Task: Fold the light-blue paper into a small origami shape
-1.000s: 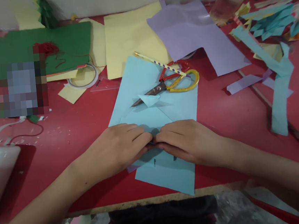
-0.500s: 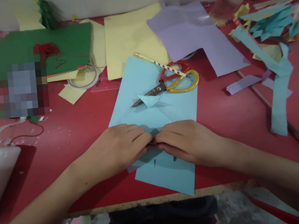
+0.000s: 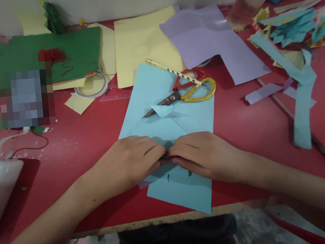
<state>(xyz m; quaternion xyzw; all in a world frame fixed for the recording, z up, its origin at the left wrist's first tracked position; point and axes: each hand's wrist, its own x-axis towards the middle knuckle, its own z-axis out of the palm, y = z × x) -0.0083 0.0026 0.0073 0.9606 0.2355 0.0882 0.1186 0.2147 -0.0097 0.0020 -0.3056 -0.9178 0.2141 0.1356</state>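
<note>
My left hand [image 3: 126, 163] and my right hand [image 3: 202, 152] lie side by side on a light blue paper sheet [image 3: 182, 192] near the front edge of the red table [image 3: 76, 144]. Their fingertips meet at the middle, fingers pressed together and curled down onto a folded piece of blue paper [image 3: 163, 131]; what sits right under the fingertips is hidden. Beyond the hands, a small blue paper triangle [image 3: 161, 108] rests by the tip of yellow-handled scissors [image 3: 182, 93]. A dotted pencil [image 3: 175, 72] lies across the scissors.
A yellow sheet [image 3: 138, 44], a lilac sheet [image 3: 212, 38] and a green sheet [image 3: 68, 50] lie at the back. A tape ring [image 3: 91, 90] is at left. Blue paper strips [image 3: 303, 106] and scraps pile up at right. A white object [image 3: 0, 185] sits at the left edge.
</note>
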